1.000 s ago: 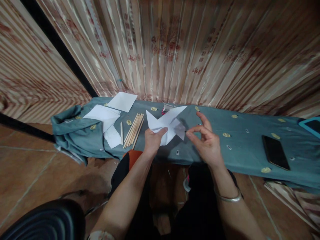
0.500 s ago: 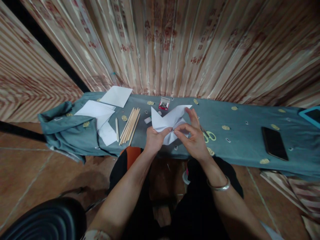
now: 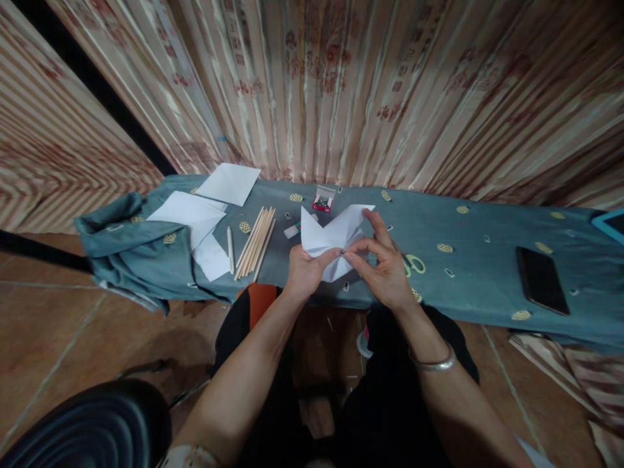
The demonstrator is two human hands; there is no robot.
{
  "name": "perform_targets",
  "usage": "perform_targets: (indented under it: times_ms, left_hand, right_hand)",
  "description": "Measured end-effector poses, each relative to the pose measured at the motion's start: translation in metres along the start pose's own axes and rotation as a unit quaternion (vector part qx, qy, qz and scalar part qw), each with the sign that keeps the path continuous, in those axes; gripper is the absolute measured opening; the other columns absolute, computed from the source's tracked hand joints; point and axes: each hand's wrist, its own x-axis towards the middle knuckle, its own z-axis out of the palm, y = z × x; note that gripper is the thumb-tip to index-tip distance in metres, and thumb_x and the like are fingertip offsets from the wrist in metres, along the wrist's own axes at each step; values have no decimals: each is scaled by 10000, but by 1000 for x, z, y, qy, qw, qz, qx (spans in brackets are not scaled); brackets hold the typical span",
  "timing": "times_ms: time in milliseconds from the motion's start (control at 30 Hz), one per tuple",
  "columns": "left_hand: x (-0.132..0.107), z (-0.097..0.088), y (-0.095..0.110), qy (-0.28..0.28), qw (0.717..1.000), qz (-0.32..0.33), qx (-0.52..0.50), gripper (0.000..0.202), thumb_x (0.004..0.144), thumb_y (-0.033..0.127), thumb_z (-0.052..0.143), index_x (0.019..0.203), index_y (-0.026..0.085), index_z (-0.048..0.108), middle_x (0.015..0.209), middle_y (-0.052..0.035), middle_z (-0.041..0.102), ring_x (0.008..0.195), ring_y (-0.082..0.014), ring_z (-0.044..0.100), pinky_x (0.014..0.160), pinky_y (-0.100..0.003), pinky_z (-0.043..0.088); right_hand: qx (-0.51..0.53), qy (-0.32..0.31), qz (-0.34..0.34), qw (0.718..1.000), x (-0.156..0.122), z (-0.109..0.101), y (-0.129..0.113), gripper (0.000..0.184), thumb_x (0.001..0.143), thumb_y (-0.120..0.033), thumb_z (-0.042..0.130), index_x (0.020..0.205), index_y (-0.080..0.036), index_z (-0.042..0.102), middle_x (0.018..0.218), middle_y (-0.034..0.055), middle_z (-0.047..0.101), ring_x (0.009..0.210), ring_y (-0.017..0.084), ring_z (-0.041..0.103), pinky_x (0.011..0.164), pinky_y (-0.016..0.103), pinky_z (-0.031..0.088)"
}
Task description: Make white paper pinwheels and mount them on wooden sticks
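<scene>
Paper [image 3: 336, 233], white and folded: saw it over the counter [image 3: 480, 279], clamped in left hand [image 3: 305, 270]; found right hand [image 3: 387, 273] at its centre, fingers narrow, anything pinched too small to tell. Judged tearing or unfolding possible, from hard right-hand pressure or slack left grip.

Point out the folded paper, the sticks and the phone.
Folded paper [image 3: 330, 238]: head view, on its white upper middle.
Sticks [image 3: 254, 244]: head view, middle of the bunch.
Phone [image 3: 543, 281]: head view, middle of its dark screen.

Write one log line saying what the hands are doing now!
left hand: holding folded paper | right hand: fingers pinched at paper's middle | nearby: wooden sticks, red box
</scene>
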Motion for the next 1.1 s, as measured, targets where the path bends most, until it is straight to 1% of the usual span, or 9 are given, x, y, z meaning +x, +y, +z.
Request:
perform_targets:
  times_ms: [167,400,567,733,900,1000,1100]
  left_hand:
    - [-1,1,1,2,1000,18,1,267,505,250,860,709,120,746,719,-46,736,652,-188,658,648,-290,523]
    - [0,1,2,13,1000,9,3,304,484,247,870,735,121,752,737,-54,744,700,-214,679,687,-313,538]
    - [-1,1,1,11,1000,14,-1,288,480,245,869,707,119,744,722,-53,739,669,-201,670,667,-302,535]
    - [0,0,0,8,1000,22,20,300,483,270,860,707,113,737,722,-46,739,666,-188,666,656,-291,538]
    - [1,-1,-1,12,999,24,40,283,504,271,842,710,108,737,709,-39,734,660,-178,662,645,-275,530]
    - [1,-2,-1,5,999,33,41,252,520,264,828,701,112,740,699,-34,731,645,-168,654,632,-263,521]
    - [0,-2,1,-9,998,39,38,241,531,269,824,700,116,746,686,-29,729,625,-158,642,618,-254,512]
  right_hand:
    - [-3,0,-2,1000,0,-1,-1,138,858,-352,638,791,-236,668,1518,-10,412,1455,265,267,1161,523,250]
    - [-4,-7,1,1000,0,-2,-3,150,865,-365,626,800,-236,663,1523,0,407,1456,263,264,1163,517,243]
    - [5,-6,8,1000,0,-1,-3,158,862,-373,628,797,-232,657,1495,20,442,1450,256,276,1164,503,234]
    - [39,-10,40,998,-1,2,-5,154,848,-380,621,780,-243,640,1405,32,530,1448,244,274,1183,466,198]
    - [81,-7,74,994,-2,7,-5,128,833,-371,629,787,-252,636,1323,46,579,1437,246,281,1188,457,174]
    - [96,-7,84,992,-2,9,-4,136,828,-384,635,786,-254,634,1296,48,593,1435,245,281,1187,461,171]
    - [111,-5,93,989,-2,9,-2,154,824,-400,639,789,-250,637,1317,56,579,1423,256,308,1180,470,186]
